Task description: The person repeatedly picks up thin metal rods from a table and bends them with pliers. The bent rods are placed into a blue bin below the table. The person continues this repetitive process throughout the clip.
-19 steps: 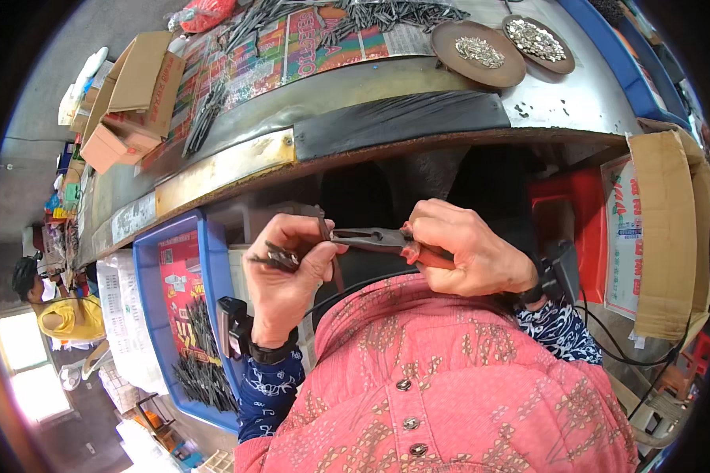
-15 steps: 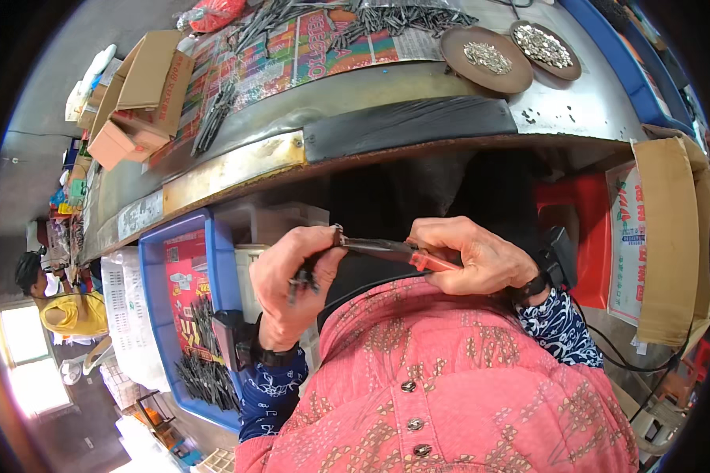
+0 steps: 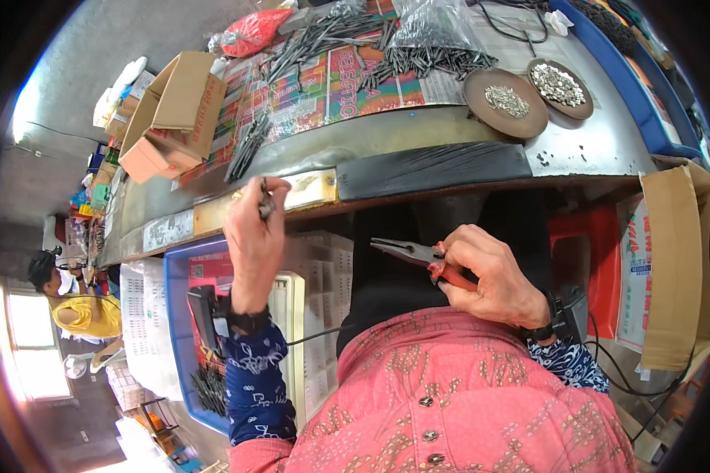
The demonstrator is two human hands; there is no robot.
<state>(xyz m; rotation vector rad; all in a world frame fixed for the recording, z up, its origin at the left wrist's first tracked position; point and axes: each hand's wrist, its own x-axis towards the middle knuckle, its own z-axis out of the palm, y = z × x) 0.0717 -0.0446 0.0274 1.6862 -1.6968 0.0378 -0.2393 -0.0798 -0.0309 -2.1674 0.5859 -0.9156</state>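
My right hand (image 3: 485, 272) is wrapped round the red handles of a pair of pliers (image 3: 406, 250) above my lap; its grey jaws point left and stand slightly apart. Raised at the bench's front edge, my left hand (image 3: 254, 240) has its fingers closed on small dark pieces (image 3: 267, 203), whose exact kind I cannot make out. Just beyond it, a bundle of slim black strips (image 3: 248, 147) lies on the bench. Farther back are a larger heap of black strips (image 3: 319, 43) and a pile of short black pieces (image 3: 430, 61) under a clear plastic bag (image 3: 435, 25).
Two brown dishes (image 3: 481, 114) hold small silvery bits at the bench's right. A cardboard box (image 3: 183, 102) stands at its left. Below the bench are a blue crate (image 3: 179, 315) and another cardboard box (image 3: 670, 268). A person in yellow (image 3: 87, 315) sits far left.
My left hand has left the pliers' tip and moved up and left to the bench edge, still with dark pieces. The pliers' jaws have parted slightly. The view has shifted.
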